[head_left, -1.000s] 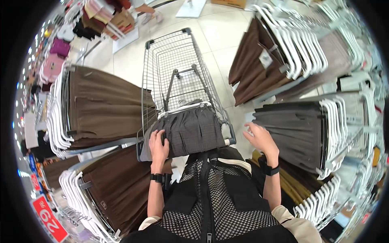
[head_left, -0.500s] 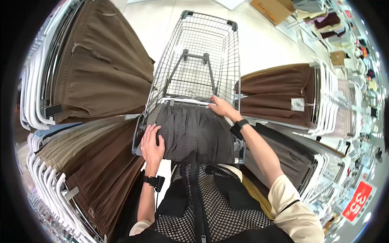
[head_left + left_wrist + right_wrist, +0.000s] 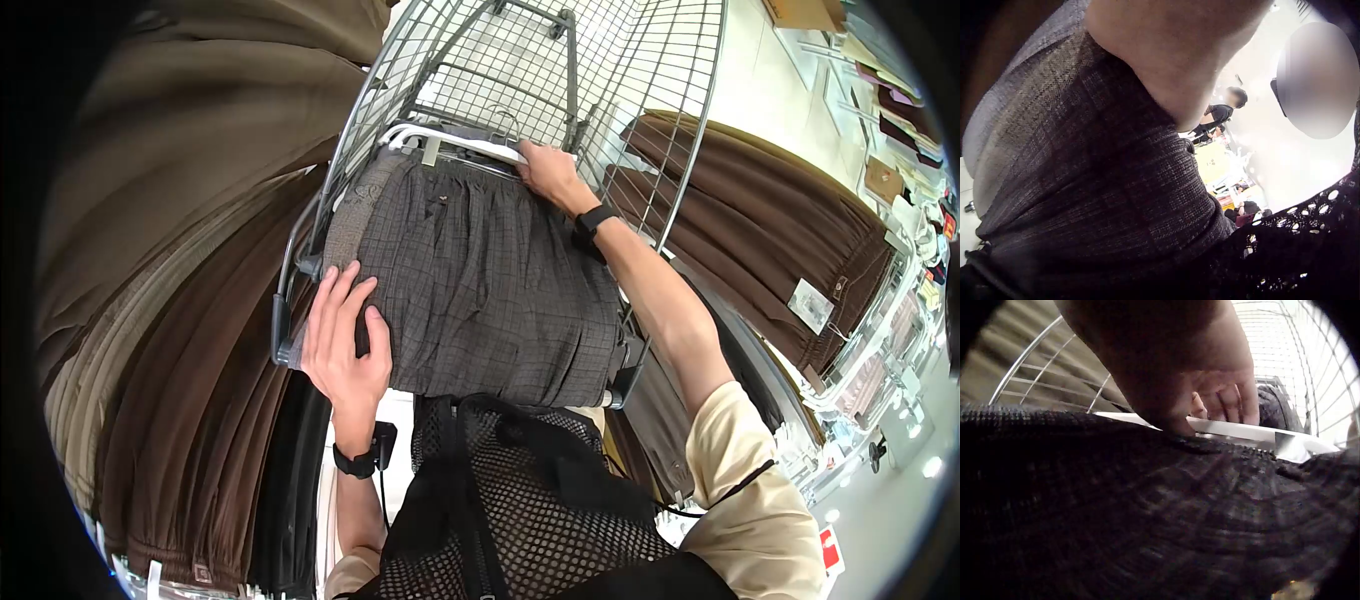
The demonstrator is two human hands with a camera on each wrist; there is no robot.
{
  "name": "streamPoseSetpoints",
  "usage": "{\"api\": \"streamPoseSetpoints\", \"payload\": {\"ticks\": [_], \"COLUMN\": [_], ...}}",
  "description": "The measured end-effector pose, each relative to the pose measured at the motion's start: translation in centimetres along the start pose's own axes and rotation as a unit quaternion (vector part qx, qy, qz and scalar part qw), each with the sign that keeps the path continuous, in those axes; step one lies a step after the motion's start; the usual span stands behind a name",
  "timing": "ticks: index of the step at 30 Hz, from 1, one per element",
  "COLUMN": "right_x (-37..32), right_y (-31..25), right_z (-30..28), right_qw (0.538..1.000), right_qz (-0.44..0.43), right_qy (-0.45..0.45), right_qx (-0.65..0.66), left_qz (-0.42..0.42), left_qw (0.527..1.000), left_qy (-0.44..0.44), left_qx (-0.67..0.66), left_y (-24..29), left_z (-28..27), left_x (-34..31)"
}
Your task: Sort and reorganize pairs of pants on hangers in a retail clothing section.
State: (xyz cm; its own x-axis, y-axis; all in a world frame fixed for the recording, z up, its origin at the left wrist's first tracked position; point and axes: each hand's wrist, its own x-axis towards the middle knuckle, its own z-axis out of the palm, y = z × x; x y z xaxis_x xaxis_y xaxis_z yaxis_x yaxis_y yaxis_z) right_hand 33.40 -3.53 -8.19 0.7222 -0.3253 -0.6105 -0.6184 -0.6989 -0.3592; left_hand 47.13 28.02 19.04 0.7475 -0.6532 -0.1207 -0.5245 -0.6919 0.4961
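A pile of dark grey checked trousers (image 3: 480, 280) lies across the near end of a wire shopping cart (image 3: 572, 75), with white hangers (image 3: 460, 143) along its far edge. My right hand (image 3: 553, 178) grips the top hanger near its right end; in the right wrist view, the thumb and fingers curl around the white bar (image 3: 1250, 431). My left hand (image 3: 345, 345) rests on the pile's near left side, fingers spread and fairly straight. Lighter grey cloth (image 3: 350, 222) shows under the dark layer at that side. The left wrist view shows the layered cloth (image 3: 1116, 156) close under the hand.
Brown trousers (image 3: 200, 400) hang in a row close on the cart's left. To its right, more brown trousers (image 3: 760, 240) hang on a rack, one with a white tag (image 3: 810, 305). Pale floor tiles (image 3: 760, 75) lie beyond the cart. People appear in the left wrist view.
My right hand came from the air on the right to the hanger and now grips it. The left hand stays on the pile's left side. The view has turned right and come closer.
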Motion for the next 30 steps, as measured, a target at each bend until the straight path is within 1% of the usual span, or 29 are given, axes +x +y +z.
{"api": "streamPoseSetpoints", "payload": {"ticks": [2, 3, 6, 7, 10, 13, 14, 15, 16, 18, 19, 21, 22, 23, 24, 26, 27, 28, 30], "right_x": [0.0, -0.4, -2.5, -3.5, -7.9, -14.2, -16.3, -18.6, -20.9, -26.0, -28.7, -34.1, -36.7, -39.1, -41.2, -45.3, -47.0, -48.7, -51.7], "right_y": [-0.3, -0.6, -1.2, -1.8, -4.6, -8.1, -9.1, -9.9, -10.4, -11.1, -11.4, -11.8, -12.1, -11.8, -11.6, -12.6, -13.3, -13.7, -13.8], "right_z": [-0.8, -1.4, -4.5, -6.9, -13.5, -18.1, -19.2, -20.2, -20.9, -21.9, -22.5, -23.1, -23.1, -22.7, -22.3, -22.4, -22.6, -22.8, -22.9], "right_qw": [0.997, 0.996, 0.979, 0.982, 0.986, 0.970, 0.964, 0.958, 0.951, 0.927, 0.924, 0.916, 0.908, 0.897, 0.882, 0.832, 0.804, 0.791, 0.766], "right_qz": [-0.027, -0.023, -0.053, -0.055, -0.060, -0.086, -0.074, -0.061, -0.046, -0.058, -0.050, -0.024, -0.001, 0.020, 0.037, 0.088, 0.109, 0.135, 0.175], "right_qy": [0.014, 0.038, 0.195, 0.181, 0.152, 0.221, 0.243, 0.265, 0.287, 0.346, 0.357, 0.375, 0.384, 0.392, 0.402, 0.424, 0.447, 0.473, 0.498], "right_qx": [-0.065, -0.075, -0.004, 0.023, 0.025, 0.061, 0.076, 0.091, 0.106, 0.130, 0.125, 0.141, 0.165, 0.204, 0.242, 0.347, 0.377, 0.364, 0.368], "left_qz": [-0.001, -0.003, -0.004, -0.001, 0.001, 0.009, 0.006, 0.013, 0.021, 0.040, 0.027, 0.031, 0.031, 0.086, 0.098, 0.129, 0.156, 0.141, 0.159], "left_qw": [1.000, 1.000, 1.000, 1.000, 1.000, 0.999, 0.999, 0.998, 0.997, 0.992, 0.980, 0.961, 0.949, 0.936, 0.921, 0.877, 0.842, 0.793, 0.653], "left_qy": [0.003, 0.003, -0.002, 0.001, 0.002, -0.001, -0.008, -0.042, -0.043, -0.053, -0.092, -0.108, -0.116, -0.155, -0.166, -0.203, -0.280, -0.368, -0.578], "left_qx": [-0.006, -0.010, -0.016, -0.020, -0.030, -0.037, -0.040, -0.036, -0.060, -0.111, -0.174, -0.253, -0.290, -0.304, -0.337, -0.416, -0.434, -0.465, -0.463], "left_y": [0.0, 0.1, 0.1, 0.0, 0.2, 0.0, 0.1, -0.2, -0.3, 0.0, 0.2, 2.4, 3.5, 4.4, 5.7, 8.1, 9.3, 11.2, 12.5], "left_z": [-0.1, -0.1, -0.4, -0.5, -0.8, -1.2, -1.4, -1.6, -2.0, -2.6, -3.2, -4.3, -5.0, -5.5, -5.6, -5.0, -4.5, -4.4, -0.1], "left_x": [0.1, 0.2, 0.1, 0.1, -0.2, -0.4, -0.5, -0.7, -0.6, -0.4, -0.2, 0.7, 1.3, 2.3, 3.0, 4.2, 4.7, 4.4, 3.7]}}
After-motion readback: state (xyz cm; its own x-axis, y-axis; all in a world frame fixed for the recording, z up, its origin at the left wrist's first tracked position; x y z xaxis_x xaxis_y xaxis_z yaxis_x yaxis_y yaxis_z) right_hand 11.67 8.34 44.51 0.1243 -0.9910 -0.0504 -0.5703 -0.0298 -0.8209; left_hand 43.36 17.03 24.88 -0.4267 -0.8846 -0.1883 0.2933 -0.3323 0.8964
